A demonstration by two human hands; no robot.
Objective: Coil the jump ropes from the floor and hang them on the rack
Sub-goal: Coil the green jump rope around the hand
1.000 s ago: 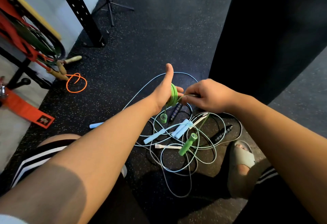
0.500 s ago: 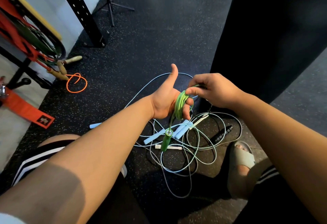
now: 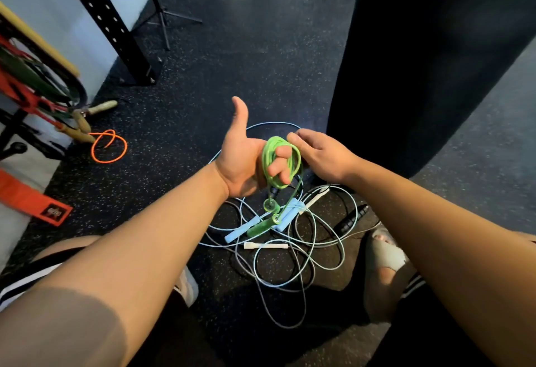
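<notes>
Holding green rope coil (image 3: 267, 160) upright, left hand (image 3: 240, 160) fingers curled | handles (image 3: 259, 228) dangling | right hand (image 3: 322, 154) unclear

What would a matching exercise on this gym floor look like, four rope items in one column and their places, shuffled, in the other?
Things:
1. green plastic jump rope coil
2. orange cord loop
3. slim white handle
4. black rod-shaped handle

Places:
A. on the floor beside the grey sandal
B. wrapped round fingers of the left hand
C. on the floor near the wooden handles, far left
D. just this side of the pale blue handles

Pairs: 1-B, 2-C, 3-D, 4-A.
</notes>
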